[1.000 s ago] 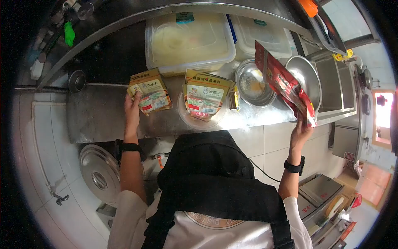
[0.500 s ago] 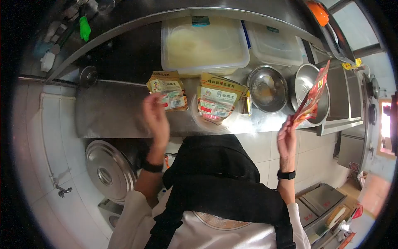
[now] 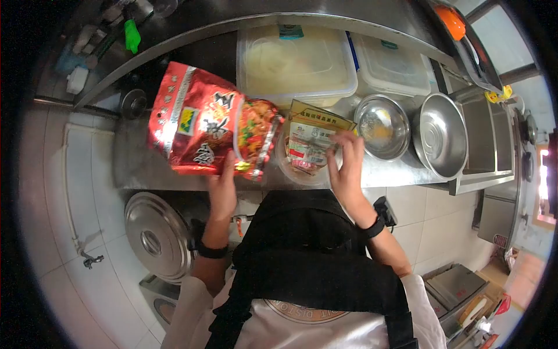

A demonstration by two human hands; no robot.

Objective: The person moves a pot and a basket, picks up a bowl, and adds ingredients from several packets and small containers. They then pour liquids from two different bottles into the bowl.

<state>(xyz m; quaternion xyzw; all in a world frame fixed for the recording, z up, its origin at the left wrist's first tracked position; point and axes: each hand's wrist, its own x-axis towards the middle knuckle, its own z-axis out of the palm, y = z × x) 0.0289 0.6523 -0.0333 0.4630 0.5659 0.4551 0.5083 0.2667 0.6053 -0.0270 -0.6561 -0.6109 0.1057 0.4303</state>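
Observation:
My left hand [image 3: 222, 189] is closed on the lower edge of a red seasoning pouch [image 3: 197, 136], held up over the left part of the counter with its printed front showing. A picture of food covers its right end. My right hand [image 3: 350, 171] has its fingers apart and slightly bent, right at the right edge of a gold-backed pouch [image 3: 308, 142]. That pouch stands in a pale, shallow bowl [image 3: 285, 168] in front of me. Further right sits a steel bowl [image 3: 382, 128] with something yellowish inside.
Behind the pouches stand a lidded plastic tub [image 3: 296, 64] with pale contents and a second clear tub [image 3: 389, 67]. A larger steel bowl [image 3: 440, 136] is beside the sink [image 3: 494, 128]. Below the counter, a big round lid [image 3: 154, 235] leans at left.
The red pouch seen in my right hand is gone from it, and my left hand, empty before, now holds one. My right hand has moved left to the gold-backed pouch.

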